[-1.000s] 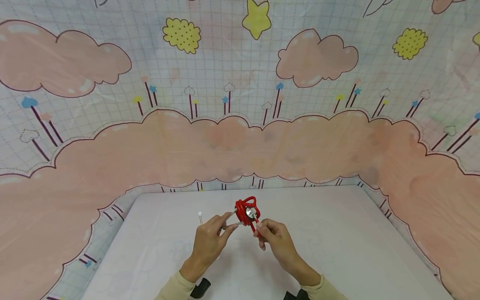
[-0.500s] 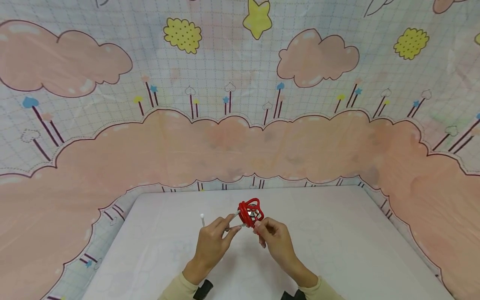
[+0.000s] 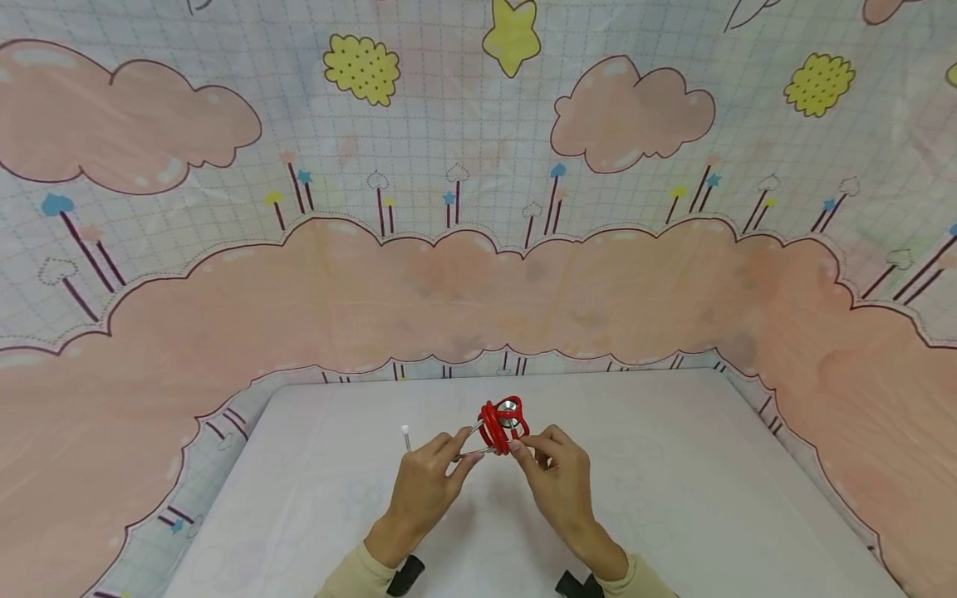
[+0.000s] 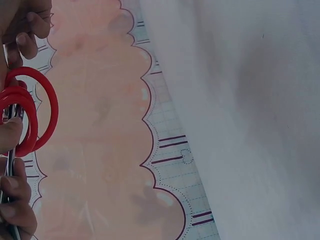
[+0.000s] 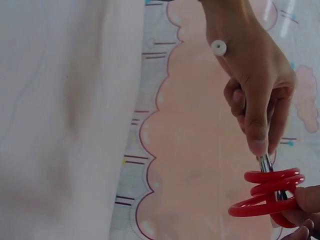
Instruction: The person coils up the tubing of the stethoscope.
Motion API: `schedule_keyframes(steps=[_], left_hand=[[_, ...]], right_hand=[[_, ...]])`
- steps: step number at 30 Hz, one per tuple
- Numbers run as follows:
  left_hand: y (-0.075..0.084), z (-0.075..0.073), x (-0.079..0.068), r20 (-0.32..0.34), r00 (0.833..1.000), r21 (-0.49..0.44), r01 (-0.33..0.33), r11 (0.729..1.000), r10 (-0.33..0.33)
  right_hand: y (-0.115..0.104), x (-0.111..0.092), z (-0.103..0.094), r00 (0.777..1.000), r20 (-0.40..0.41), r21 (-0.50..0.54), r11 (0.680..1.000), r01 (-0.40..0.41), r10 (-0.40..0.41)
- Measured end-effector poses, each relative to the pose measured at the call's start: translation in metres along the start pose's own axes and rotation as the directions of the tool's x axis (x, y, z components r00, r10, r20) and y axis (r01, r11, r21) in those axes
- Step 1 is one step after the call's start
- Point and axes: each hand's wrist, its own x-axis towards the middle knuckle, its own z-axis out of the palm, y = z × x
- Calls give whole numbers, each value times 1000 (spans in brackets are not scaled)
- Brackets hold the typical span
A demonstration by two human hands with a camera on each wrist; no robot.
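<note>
A stethoscope with red tubing [image 3: 489, 428] is held up over the white tabletop. Several loops of the tubing wrap round its metal ear tubes [image 5: 265, 163], and the silver chest piece [image 3: 507, 409] shows among them. My left hand [image 3: 422, 490] grips the metal ear tubes between thumb and fingers. A white ear tip [image 3: 405, 429] sticks up behind that hand. My right hand [image 3: 561, 477] pinches the red tubing at the right side of the coil. In the right wrist view, the right hand [image 5: 307, 205] shows only partly, at the frame edge.
The white tabletop [image 3: 673, 482] spreads below both hands. Behind and beside it hangs a cloth [image 3: 523, 291] printed with clouds and stars. Black wrist straps [image 3: 406, 575] sit by the cuffs.
The coil has shifted slightly right and down with the left hand. The right hand's fingers have changed their hold on the tubing, and the tubing below the coil no longer shows hanging there.
</note>
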Motion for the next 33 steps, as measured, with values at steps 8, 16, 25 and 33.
schedule_keyframes(steps=[8,16,25,33], left_hand=[[-1,3,-2,40,998,-17,-38,999,39],[-2,5,-4,57,995,-29,-81,996,82],[-5,6,-5,56,998,-31,-5,1000,7],[-9,9,-6,88,993,-68,79,995,-73]], right_hand=[[-2,3,1,1000,0,-36,999,12,-12],[3,5,6,995,-37,-115,989,88,-93],[13,9,6,972,-113,-257,951,170,-204],[19,17,-1,954,204,150,956,-252,220]])
